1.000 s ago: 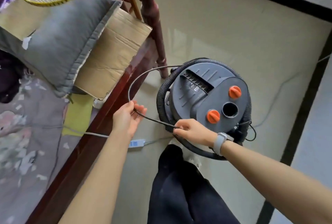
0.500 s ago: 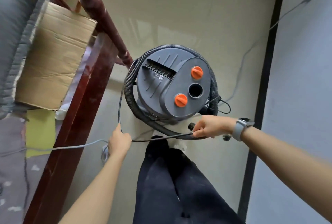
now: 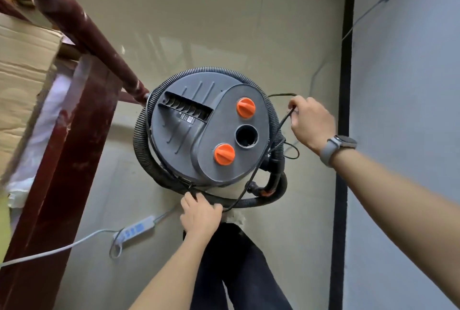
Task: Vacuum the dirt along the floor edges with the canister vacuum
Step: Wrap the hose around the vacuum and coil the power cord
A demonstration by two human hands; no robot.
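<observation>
Grey plastic forms the lid of the canister vacuum (image 3: 199,130), which stands on the pale tiled floor (image 3: 224,31) just beside a dark red wooden bed post (image 3: 82,28). Two orange knobs (image 3: 245,107) and a round open port sit on its top. A black ribbed hose (image 3: 142,145) coils around the body.

A thin black power cord (image 3: 263,160) runs slack across the right side of the canister. The right hand (image 3: 312,123), with a grey watch (image 3: 336,145) on the wrist, pinches the cord's upper stretch between curled fingers. The left hand (image 3: 200,214) sits at the near rim, its fingers curled over the cord and touching the hose there.

Near the left forearm, a white power strip (image 3: 134,230) with its pale cable lies on the floor. A black skirting line (image 3: 344,110) borders the floor against the grey wall. Cardboard (image 3: 22,68) rests on the bed at left.
</observation>
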